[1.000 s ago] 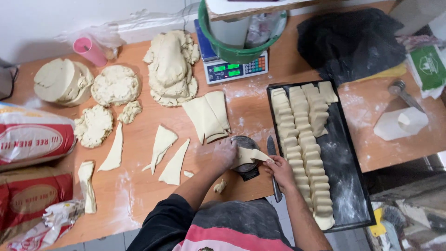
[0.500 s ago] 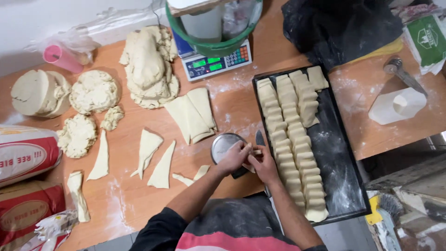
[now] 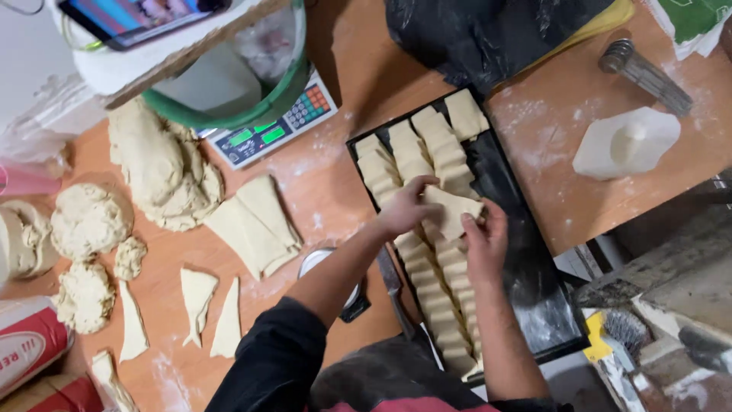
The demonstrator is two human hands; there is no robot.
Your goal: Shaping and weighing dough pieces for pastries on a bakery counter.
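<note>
Dough lumps [image 3: 156,172]: pale, rough, far left on the floury table [image 3: 343,198].
Cut triangles [image 3: 197,294]: flat, lower left.
Left hand [image 3: 408,207]: centre frame, fingers clamped on the folded dough piece [image 3: 451,212].
Dough piece: pale, creased, held just over the tray [image 3: 534,275] rows.
Right hand [image 3: 484,246]: pinching its lower edge.

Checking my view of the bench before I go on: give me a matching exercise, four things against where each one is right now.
Things:
1. folded dough piece
2. digital scale
3. black tray
4. dough triangles

Places:
A. under the green tub
B. right of the wooden table, lined with rows of dough
C. between left hand and right hand
D. on the floured table, left of the arms

Pairs: 1-C, 2-A, 3-B, 4-D
</note>
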